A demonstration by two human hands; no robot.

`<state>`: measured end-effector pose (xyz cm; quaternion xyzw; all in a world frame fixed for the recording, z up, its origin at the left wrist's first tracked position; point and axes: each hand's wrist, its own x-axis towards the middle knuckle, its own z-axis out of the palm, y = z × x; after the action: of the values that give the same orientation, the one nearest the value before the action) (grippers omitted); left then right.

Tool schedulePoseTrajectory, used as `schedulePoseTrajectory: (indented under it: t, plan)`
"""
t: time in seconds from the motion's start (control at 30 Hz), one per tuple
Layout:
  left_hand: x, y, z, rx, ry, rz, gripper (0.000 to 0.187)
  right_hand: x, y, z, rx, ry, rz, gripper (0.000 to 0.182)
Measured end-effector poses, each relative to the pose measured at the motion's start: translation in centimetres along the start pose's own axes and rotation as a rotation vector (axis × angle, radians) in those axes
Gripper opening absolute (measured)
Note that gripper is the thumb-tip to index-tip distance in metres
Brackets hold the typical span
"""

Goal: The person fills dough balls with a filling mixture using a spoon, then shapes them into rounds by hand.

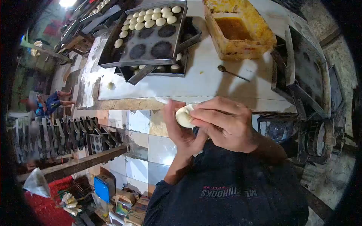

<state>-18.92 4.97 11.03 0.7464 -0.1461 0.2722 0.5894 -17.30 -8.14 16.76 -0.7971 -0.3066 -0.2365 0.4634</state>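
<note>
A pale ball of dough (184,116) is between my two hands, in front of the table's near edge. My right hand (226,122) pinches its right side with fingers and thumb. My left hand (181,130) supports it from the left and below, its fingers curved around it and partly blurred. Beyond them on the white table (151,86), a metal tray (151,41) holds several round dough balls in rows at its far side. A small dough piece (111,86) lies left of the tray.
A yellow-stained tub (237,49) with orange liquid stands at the back, a spoon (233,73) before it. Metal trays (307,71) are stacked at the right. Racked trays (56,135) and a blue container (102,189) are at lower left. A person (49,103) is far left.
</note>
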Motion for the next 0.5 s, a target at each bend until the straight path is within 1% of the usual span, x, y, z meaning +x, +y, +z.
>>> schedulePoseTrajectory:
  t: [0.03,0.07,0.1,0.13,0.17,0.2,0.23,0.27,0.3,0.37,0.4,0.43,0.5]
  plan:
    - [0.4,-0.2,0.1,-0.502,0.130,-0.223,0.072,0.7,0.4,0.4,-0.006,0.000,0.010,0.031]
    - [0.9,-0.9,-0.7,-0.693,0.068,-0.274,0.057,1.5,0.7,0.3,0.034,-0.012,0.046,0.030]
    - [1.4,-1.5,-1.3,-0.884,0.006,-0.328,0.052,2.2,0.7,0.1,0.073,-0.023,0.085,0.029]
    - [1.5,-1.9,-1.2,-0.944,0.017,-0.353,0.050,2.9,0.1,-0.3,0.116,0.006,0.225,0.023]
    - [1.7,-2.2,-0.9,-1.001,0.029,-0.377,0.050,2.9,-0.1,-0.2,0.111,0.010,0.240,0.023]
    - [2.1,-3.4,-0.8,-1.005,0.020,-0.387,0.050,2.8,-0.2,-0.1,0.256,-0.003,0.427,0.022]
    - [2.7,-5.2,-0.8,-0.898,-0.131,-0.138,0.042,2.8,-0.1,-0.2,0.402,-0.012,0.610,0.020]
    - [3.7,-5.6,-0.2,-0.784,-0.278,0.112,0.036,2.0,0.9,-0.5,0.315,-0.017,0.392,0.023]
    - [4.1,-5.1,0.6,-0.794,-0.287,0.113,0.036,1.5,1.5,-0.7,0.306,-0.008,0.396,0.023]
    - [5.0,-2.6,2.8,-0.686,-0.083,-0.041,0.046,0.9,1.9,-1.5,0.181,0.116,0.158,0.031]
    - [5.7,-1.7,3.8,-0.457,-0.047,-0.004,0.058,0.7,1.3,-1.5,0.035,0.173,0.144,0.038]
    - [5.6,-1.9,5.1,-0.435,-0.030,0.004,0.079,0.3,2.1,-3.0,0.015,0.187,0.144,0.038]
    - [6.3,0.8,9.7,-0.642,0.043,-0.088,0.098,-1.2,4.1,-6.3,-0.077,0.236,-0.046,0.028]
